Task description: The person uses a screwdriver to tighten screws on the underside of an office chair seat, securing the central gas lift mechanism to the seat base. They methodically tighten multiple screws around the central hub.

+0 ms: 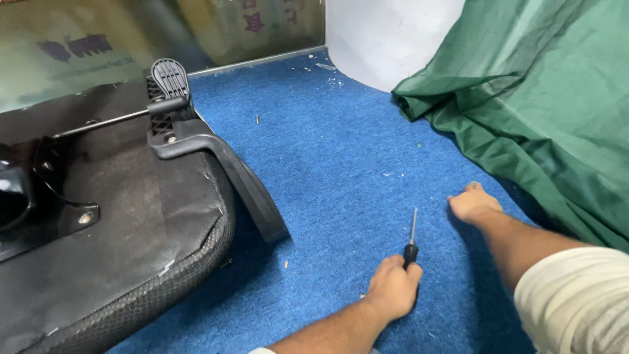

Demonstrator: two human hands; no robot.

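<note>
Blue carpet (341, 164), flecked with pale debris, fills the floor. Upturned black chair seat (111, 223) at left; green cloth (537, 111) heaped at right; white wall (386, 33) behind. Foot (473, 203) resting on carpet. Left hand (393, 287) closed around screwdriver (412, 244), shaft pointing away, tip near the carpet. Right hand unseen.

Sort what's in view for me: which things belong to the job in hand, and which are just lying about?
In the job: screwdriver, gripped in the left hand; probably the upturned black chair seat and its armrest bracket.

Lying about: green cloth; white board; small scraps on the blue carpet; the person's bare foot, resting on the carpet.
</note>
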